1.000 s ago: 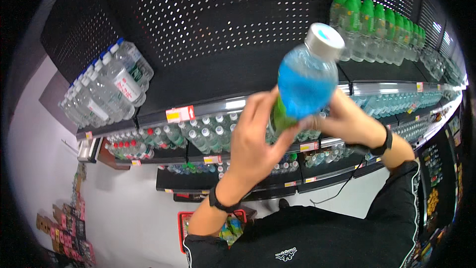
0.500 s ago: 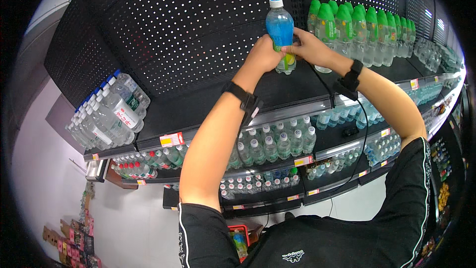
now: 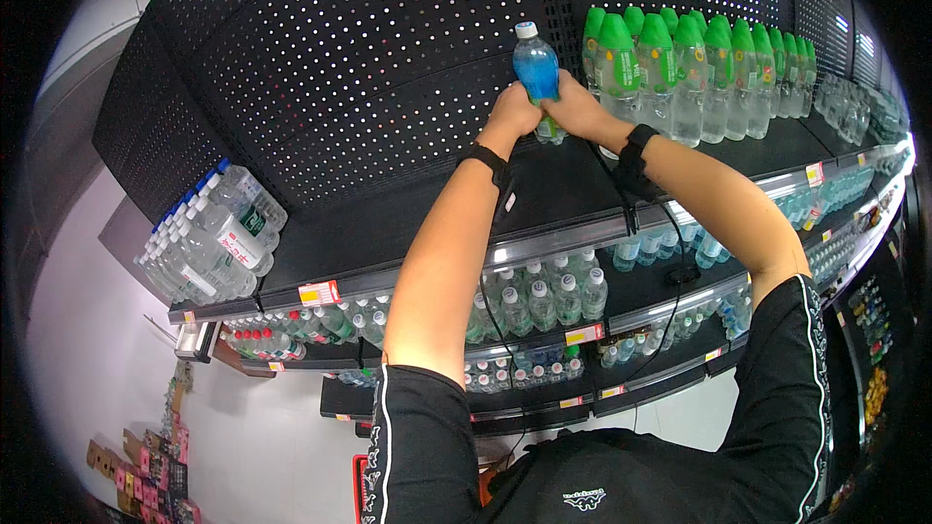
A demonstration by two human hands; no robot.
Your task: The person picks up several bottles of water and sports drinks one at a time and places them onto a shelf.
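Note:
A clear plastic bottle [image 3: 537, 63] with a white cap and a blue and green label stands at the top shelf, close to a row of green-capped bottles. My left hand [image 3: 515, 111] wraps its left side at mid height. From the right, my right hand [image 3: 575, 109] grips the same bottle, its fingers partly hidden behind the label. Both hands are closed on it, and its lower end shows below them. A black band with a small device is strapped on each wrist.
Green-capped bottles [image 3: 680, 78] fill the shelf's right part. Blue- and white-capped water bottles [image 3: 218, 223] stand at its left end. The top shelf's front edge [image 3: 466, 266] carries price tags. Lower shelves hold more bottles [image 3: 544, 296]. Black cables hang by my right arm. Pink boxes [image 3: 150, 471] are stacked lower left.
The bottle and both hands have shifted a little left and down in view, nearer the green-capped row. My hands now wrap the bottle more fully, and the whole view has shifted slightly.

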